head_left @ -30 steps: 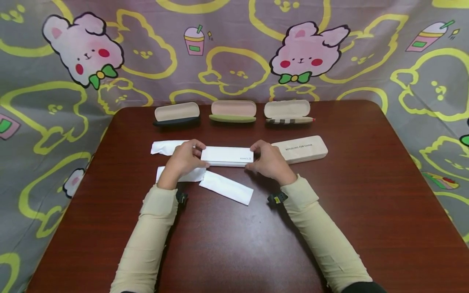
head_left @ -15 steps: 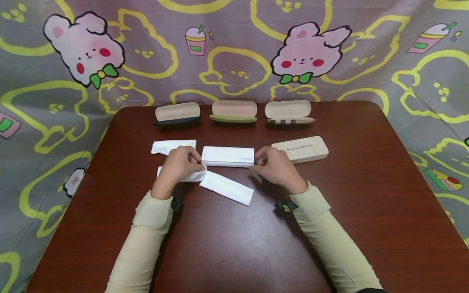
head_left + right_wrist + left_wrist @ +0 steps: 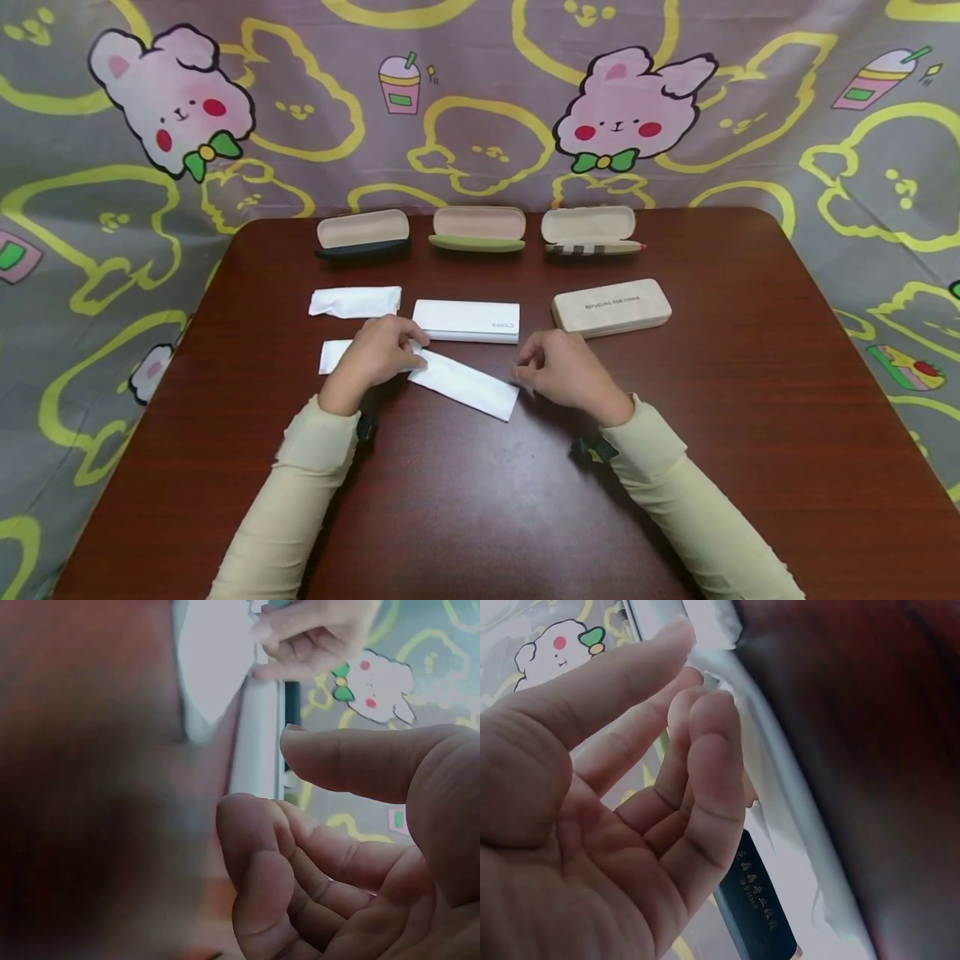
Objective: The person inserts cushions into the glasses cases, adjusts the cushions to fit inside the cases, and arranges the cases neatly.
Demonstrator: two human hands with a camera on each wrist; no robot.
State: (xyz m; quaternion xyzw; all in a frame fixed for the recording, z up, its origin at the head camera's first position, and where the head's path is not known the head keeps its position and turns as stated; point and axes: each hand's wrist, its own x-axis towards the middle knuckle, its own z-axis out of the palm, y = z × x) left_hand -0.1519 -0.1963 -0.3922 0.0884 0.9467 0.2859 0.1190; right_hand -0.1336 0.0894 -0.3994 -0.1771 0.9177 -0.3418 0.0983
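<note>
Cases (image 3: 479,223) gaped at upper centre, contents hidden; mid-frame, left hand (image 3: 375,350) and right hand (image 3: 566,371), loosely curved, gripping nothing, flanked a white pouch (image 3: 465,384).

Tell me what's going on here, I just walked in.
Someone's left hand is at the left end of a slanted white strip on the table; whether it touches is hard to tell. Their right hand is close to the strip's right end, holding nothing. Just behind lies a closed white case, with a closed beige case to its right. Three open cases sit in a row at the back, and two more white strips lie at the left.
</note>
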